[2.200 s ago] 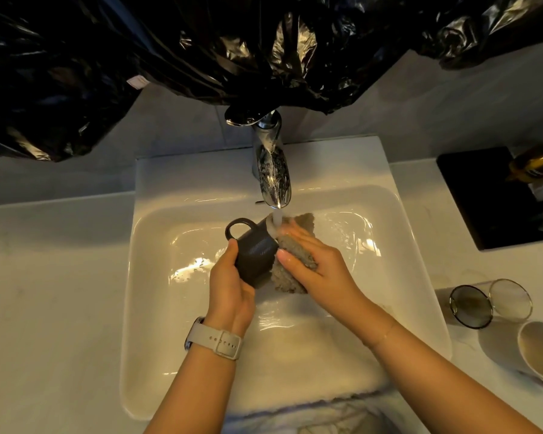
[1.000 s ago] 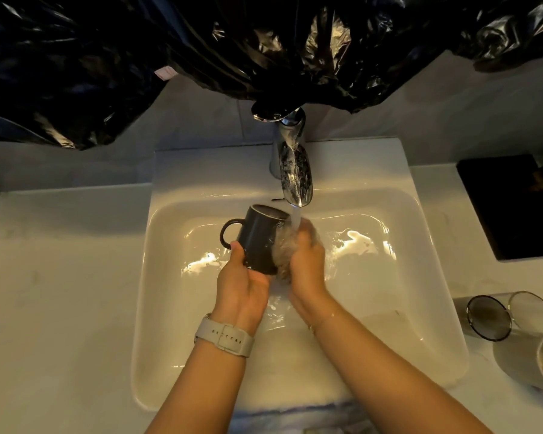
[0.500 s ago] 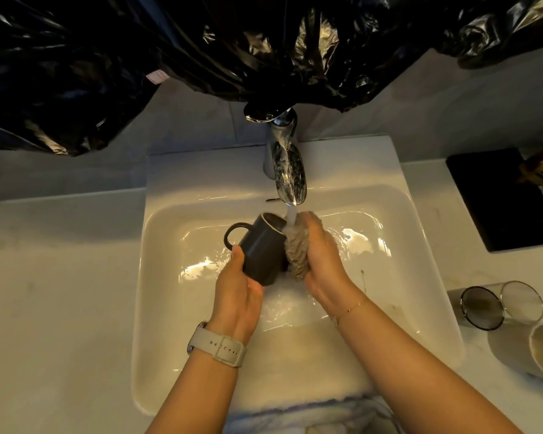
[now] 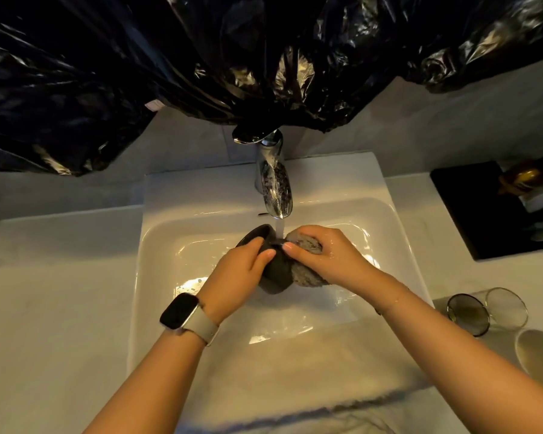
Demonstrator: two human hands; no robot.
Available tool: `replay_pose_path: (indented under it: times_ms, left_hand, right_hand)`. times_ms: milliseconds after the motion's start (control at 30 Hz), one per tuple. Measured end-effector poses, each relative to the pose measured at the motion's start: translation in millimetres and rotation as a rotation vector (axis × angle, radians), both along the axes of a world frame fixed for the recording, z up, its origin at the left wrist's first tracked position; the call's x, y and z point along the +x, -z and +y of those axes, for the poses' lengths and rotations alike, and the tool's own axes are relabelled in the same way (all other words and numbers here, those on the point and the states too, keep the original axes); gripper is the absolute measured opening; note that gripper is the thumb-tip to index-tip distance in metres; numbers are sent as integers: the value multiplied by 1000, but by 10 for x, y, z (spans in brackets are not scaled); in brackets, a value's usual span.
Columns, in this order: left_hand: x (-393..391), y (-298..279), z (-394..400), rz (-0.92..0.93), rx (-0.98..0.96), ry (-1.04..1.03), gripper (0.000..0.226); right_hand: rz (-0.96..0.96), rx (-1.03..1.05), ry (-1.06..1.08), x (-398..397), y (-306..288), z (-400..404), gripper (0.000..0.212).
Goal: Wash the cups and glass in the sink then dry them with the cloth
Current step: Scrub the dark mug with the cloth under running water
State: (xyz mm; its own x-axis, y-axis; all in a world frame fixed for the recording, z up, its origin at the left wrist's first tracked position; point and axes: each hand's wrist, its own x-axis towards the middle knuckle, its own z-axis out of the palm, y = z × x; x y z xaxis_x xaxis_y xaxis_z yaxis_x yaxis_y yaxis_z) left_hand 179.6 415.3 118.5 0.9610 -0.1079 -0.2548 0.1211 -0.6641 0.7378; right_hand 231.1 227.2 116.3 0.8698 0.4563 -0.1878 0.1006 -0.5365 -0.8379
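Dark grey ceramic mug (image 4: 275, 277) sits tilted over the white rectangular sink basin (image 4: 170, 245), right under the stream from the chrome tap (image 4: 275, 189); left hand (image 4: 237, 272) clamped round its body, right hand (image 4: 326, 258) bunching a wet grey cloth (image 4: 306, 272) against its side. Step looks like scrubbing mug one, wash phase, drying not started. Next probably needs a rinse and set-down, then the clear drinking glass (image 4: 489, 310) lying on the white table (image 4: 44, 308) beside a pale cup (image 4: 538, 355).
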Motion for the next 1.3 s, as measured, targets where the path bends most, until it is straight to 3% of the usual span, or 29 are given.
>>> replay_pose_path:
  times_ms: [133,233,267,333,367,433,533,600,667,833,967,1133,1300]
  left_hand:
    - [-19,-1,18,-60,101,69,18]
    - [-53,59,55,-82,81,59,18]
    - [-69,93,79,-137,-10,-10,16]
    - [-148,151,123,-197,-291,-341,15]
    - [-203,191,141,-139,-436,-551,21]
    - [-290,314,132,174,-704,-845,36]
    - [-266,440,11,697,-1119,-818,61]
    - [-176,420,-82,783,-1427,-801,64]
    - [-67,400,-137,712,-1572,-835,59]
    - [47,386,-172,696,-1651,-827,62]
    - [92,395,-143,650,-1539,-853,68]
    - [71,389,-39,594,-1424,-872,38]
    - [15,440,-20,640,-1319,-841,38]
  right_hand:
    - [32,-6,-127,-3,-25,5,32]
    - [-42,42,-123,-87,38,67,19]
    - [-80,67,-101,-130,65,96,16]
    - [-131,122,-32,-213,141,126,15]
    - [-138,158,10,-253,186,129,12]
    - [-150,226,85,-326,254,134,17]
    - [-167,296,115,-414,288,149,24]
    - [-174,319,90,-458,303,146,25]
    - [-199,320,66,-482,307,129,23]
    - [-90,367,80,-438,242,48,23]
    - [14,331,95,-409,194,-41,14]
    - [378,510,571,-264,47,-131,12]
    - [671,771,680,30,-143,2,23]
